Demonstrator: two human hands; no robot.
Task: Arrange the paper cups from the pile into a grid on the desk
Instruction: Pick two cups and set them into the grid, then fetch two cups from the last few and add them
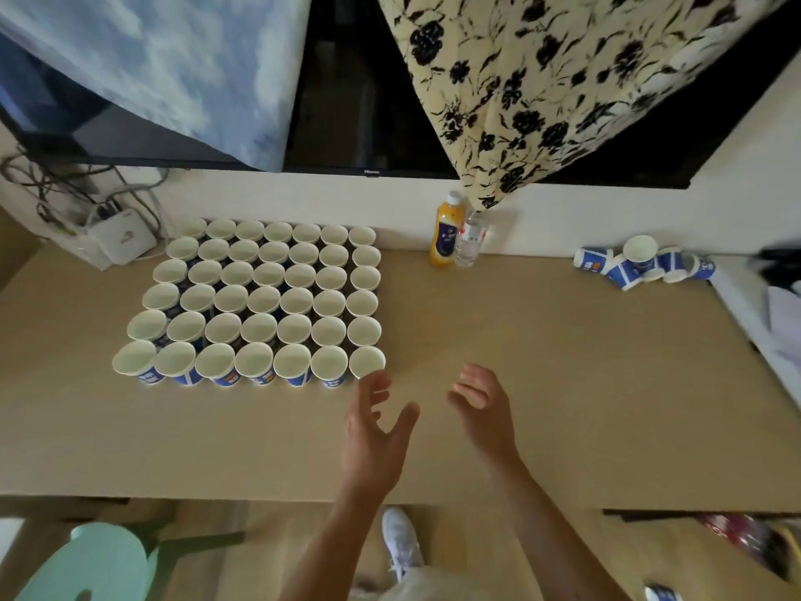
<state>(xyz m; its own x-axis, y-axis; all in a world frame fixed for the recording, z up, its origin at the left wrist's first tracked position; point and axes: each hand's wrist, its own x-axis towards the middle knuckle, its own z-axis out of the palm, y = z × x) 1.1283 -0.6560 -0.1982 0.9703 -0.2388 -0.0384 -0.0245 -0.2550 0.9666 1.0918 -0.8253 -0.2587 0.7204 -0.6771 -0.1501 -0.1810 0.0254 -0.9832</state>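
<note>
Left hand [372,422] and right hand [481,405] hover, grips open and empty, beside the cup grid [260,301]; the pile [646,262] lies well right of it — a careless reach could topple the corner cup [366,362].

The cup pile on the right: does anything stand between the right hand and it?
Nothing visible. Only desk lies between the right hand and the cup pile; the orange bottle stands by the wall, off that line.
</note>
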